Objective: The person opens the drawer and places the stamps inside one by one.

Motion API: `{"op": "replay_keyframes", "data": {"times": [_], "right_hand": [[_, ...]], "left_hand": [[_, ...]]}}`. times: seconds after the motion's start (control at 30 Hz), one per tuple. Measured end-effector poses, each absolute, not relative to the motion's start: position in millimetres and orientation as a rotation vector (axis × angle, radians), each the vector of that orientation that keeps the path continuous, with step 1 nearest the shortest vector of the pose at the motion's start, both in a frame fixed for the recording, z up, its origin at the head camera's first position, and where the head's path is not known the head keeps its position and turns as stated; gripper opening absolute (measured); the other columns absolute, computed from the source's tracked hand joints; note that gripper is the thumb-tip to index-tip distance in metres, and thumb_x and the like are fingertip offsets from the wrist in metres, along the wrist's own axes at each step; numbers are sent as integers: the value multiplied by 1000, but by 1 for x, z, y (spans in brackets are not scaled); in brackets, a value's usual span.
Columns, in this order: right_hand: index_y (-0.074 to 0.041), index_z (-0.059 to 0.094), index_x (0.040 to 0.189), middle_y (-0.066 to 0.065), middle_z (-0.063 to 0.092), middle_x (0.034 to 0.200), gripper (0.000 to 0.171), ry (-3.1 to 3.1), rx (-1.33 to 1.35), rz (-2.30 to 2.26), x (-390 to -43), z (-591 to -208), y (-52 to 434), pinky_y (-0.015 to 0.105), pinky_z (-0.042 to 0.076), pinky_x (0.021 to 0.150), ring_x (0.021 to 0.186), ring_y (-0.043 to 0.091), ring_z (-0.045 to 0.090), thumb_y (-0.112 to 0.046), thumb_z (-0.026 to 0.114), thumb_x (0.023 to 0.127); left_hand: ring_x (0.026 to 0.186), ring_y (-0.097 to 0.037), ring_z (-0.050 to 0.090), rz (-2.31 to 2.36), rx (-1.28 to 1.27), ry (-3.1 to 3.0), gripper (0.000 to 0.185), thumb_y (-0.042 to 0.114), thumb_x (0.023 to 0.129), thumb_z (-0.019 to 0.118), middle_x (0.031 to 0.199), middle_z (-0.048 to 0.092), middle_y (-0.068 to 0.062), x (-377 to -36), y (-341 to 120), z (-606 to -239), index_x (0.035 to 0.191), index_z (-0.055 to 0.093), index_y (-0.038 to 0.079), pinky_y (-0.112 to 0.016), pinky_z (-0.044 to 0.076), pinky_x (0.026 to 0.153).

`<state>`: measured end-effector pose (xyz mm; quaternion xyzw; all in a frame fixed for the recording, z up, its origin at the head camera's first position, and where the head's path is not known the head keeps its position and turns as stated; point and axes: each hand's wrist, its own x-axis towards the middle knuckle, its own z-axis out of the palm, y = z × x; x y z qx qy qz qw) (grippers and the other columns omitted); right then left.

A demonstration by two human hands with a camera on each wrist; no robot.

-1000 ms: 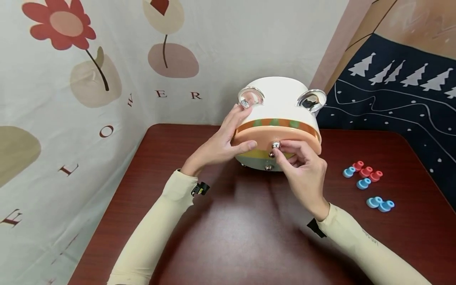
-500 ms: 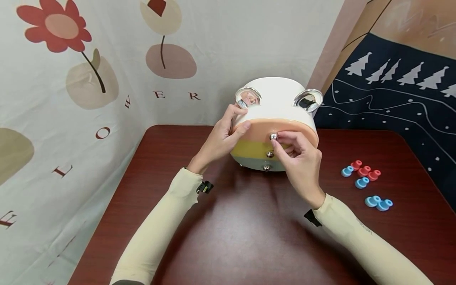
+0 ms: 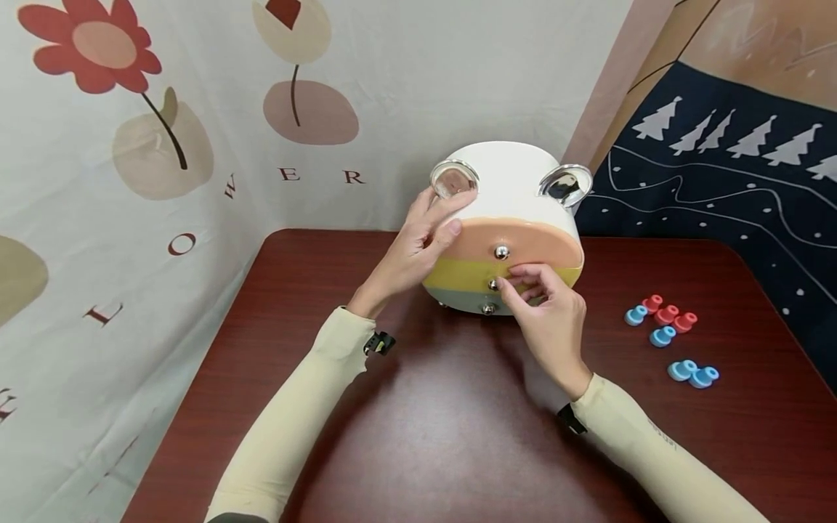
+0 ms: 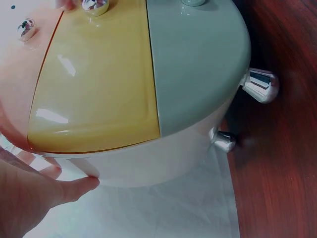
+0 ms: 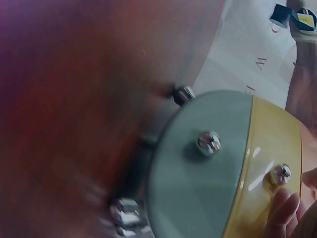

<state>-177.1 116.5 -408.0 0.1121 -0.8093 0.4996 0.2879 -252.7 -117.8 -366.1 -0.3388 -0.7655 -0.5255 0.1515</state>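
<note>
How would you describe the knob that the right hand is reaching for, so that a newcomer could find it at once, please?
On the dark red table stands a round white drawer box whose front shows three stacked bands: peach, yellow and grey-green. Each band carries one small silver knob; the right hand has its fingertips at the middle knob. It alone sits on the yellow band, between the other two.
</note>
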Motion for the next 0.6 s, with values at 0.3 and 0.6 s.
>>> {"op": "replay_keyframes", "data": {"times": [0.3,0.6], "right_hand": [[-19,80,107,-16,81,94,22,-2235,152,1342,-167,-423,109,19,49,68,61,4,69,-32,91,93],[-10,78,105,-1,81,92,22,-2053,23,1632,-167,-432,88,19,52,63,63,9,69,-21,92,92]], "left_hand": [[160,-18,24,-1551,-986,-2180,45,9,110,62,165,50,-8,-254,-116,-368,155,61,6,-39,17,130],[154,-20,35,-1519,-1023,-2116,43,9,110,63,161,53,-9,-256,-116,-367,154,63,7,-40,26,126]]}}
